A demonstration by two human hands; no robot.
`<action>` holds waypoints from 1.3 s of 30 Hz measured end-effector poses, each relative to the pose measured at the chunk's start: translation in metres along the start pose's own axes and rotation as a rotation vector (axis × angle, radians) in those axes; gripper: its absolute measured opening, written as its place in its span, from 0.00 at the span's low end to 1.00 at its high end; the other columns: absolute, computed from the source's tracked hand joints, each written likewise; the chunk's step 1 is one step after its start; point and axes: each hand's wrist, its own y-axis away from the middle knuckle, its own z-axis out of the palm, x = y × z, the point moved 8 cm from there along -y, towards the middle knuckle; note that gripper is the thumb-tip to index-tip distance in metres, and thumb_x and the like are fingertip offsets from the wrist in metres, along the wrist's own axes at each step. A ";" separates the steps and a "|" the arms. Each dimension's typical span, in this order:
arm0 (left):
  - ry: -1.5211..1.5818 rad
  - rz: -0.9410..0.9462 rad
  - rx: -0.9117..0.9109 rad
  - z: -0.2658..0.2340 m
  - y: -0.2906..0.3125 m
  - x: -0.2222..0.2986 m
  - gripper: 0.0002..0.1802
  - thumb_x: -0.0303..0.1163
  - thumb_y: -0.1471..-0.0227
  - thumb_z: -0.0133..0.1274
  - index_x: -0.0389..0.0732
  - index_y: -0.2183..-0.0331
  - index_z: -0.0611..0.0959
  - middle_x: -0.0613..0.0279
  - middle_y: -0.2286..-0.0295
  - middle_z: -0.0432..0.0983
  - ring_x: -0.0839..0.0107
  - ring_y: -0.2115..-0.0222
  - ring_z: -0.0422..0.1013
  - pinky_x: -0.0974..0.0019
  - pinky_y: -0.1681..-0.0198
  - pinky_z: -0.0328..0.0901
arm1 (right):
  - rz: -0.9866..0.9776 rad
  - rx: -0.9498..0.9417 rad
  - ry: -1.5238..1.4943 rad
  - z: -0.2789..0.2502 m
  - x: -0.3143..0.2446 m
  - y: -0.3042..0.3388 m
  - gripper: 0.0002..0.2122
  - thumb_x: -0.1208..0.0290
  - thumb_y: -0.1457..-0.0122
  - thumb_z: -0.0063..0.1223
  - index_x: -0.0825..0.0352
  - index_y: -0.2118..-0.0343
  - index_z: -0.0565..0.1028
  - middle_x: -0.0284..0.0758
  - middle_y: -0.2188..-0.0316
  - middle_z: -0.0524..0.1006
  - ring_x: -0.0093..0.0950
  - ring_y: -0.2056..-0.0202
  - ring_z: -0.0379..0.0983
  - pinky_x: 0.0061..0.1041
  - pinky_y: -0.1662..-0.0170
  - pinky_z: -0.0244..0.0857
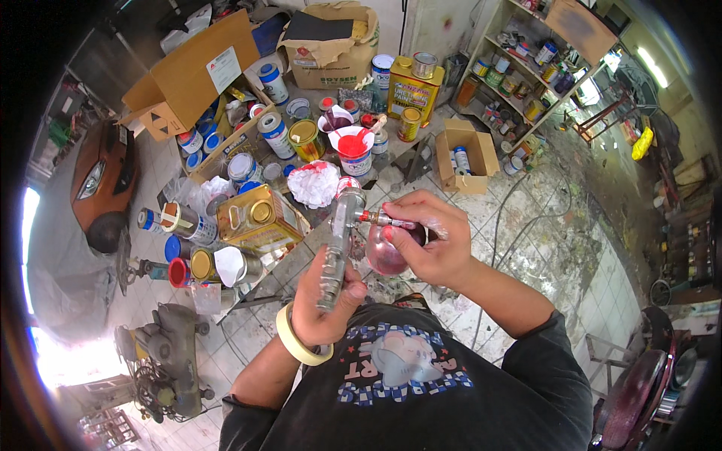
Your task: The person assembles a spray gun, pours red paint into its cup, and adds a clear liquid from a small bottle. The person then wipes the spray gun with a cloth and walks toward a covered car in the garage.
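Observation:
My left hand point(320, 304) is closed around the metal body of a spray gun point(342, 237), which I hold upright in front of my chest. A roll of cream tape point(289, 338) circles my left wrist. My right hand point(440, 237) pinches a thin metal fitting at the gun's side, with red paint on the fingertips. Just below the fitting hangs a rounded, red-stained paint cup point(385, 254), partly hidden by my right fingers. Beyond the gun stands a white can with red paint in a paper cone point(353, 150), and beside it a crumpled white rag point(313, 184) with red smears.
The table ahead is crowded with paint cans, a gold rectangular tin point(259, 218) and a yellow thinner tin point(414, 90). Cardboard boxes point(331, 64) stand behind. A small open box point(466, 154) sits to the right. A compressor point(162, 361) is on the floor at left.

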 end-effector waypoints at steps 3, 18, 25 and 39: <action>-0.086 0.018 -0.010 -0.002 0.003 -0.004 0.18 0.32 0.42 0.58 0.34 0.57 0.70 0.66 0.77 0.71 0.77 0.76 0.68 0.70 0.70 0.64 | 0.068 -0.017 -0.086 0.001 0.002 0.001 0.13 0.83 0.48 0.63 0.75 0.58 0.79 0.46 0.65 0.79 0.30 0.65 0.78 0.25 0.63 0.70; 0.043 0.013 -0.005 -0.001 0.011 0.001 0.18 0.36 0.43 0.60 0.38 0.63 0.68 0.64 0.76 0.72 0.77 0.75 0.66 0.71 0.70 0.64 | -0.429 -0.061 0.244 0.004 -0.047 -0.009 0.16 0.86 0.57 0.64 0.73 0.61 0.77 0.40 0.65 0.78 0.39 0.63 0.77 0.37 0.58 0.70; 0.187 0.032 -0.018 0.008 0.013 0.002 0.19 0.37 0.43 0.60 0.38 0.64 0.67 0.64 0.78 0.67 0.77 0.76 0.65 0.71 0.71 0.61 | -0.411 -0.054 0.203 0.001 -0.045 -0.010 0.15 0.85 0.55 0.64 0.72 0.62 0.78 0.39 0.65 0.78 0.38 0.63 0.77 0.35 0.59 0.71; -0.079 0.179 0.065 0.004 0.010 0.012 0.23 0.40 0.46 0.64 0.38 0.65 0.68 0.62 0.80 0.74 0.73 0.80 0.70 0.69 0.74 0.65 | -0.125 0.032 -0.028 -0.002 -0.030 -0.009 0.13 0.84 0.49 0.61 0.72 0.59 0.80 0.43 0.64 0.79 0.32 0.67 0.79 0.25 0.63 0.72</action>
